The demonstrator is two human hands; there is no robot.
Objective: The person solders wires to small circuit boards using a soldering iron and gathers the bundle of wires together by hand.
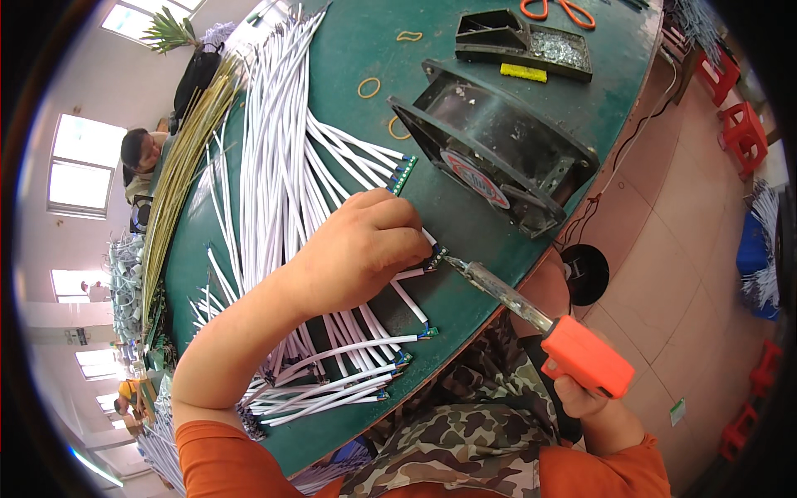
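My left hand [361, 245] is closed in a pinch on a white cable [429, 238], at the edge of a small green circuit board [441, 256]. My right hand [579, 397] grips a soldering iron [589, 357] with an orange-red body. Its metal tip points left and meets the board, or comes very close to it, just beside my left fingertips. My fingers partly hide the cable. Another green board strip [404, 176] with several white cables joined to it lies beyond my left hand. More cable ends with small boards [428, 333] lie nearer to me.
A large bundle of white cables [278, 124] covers the left of the green table [357, 41]. A black fan [498, 141] stands right of my left hand. Behind it are a black iron stand [527, 46], a yellow sponge [523, 73], orange-handled scissors [558, 12] and rubber bands [369, 87].
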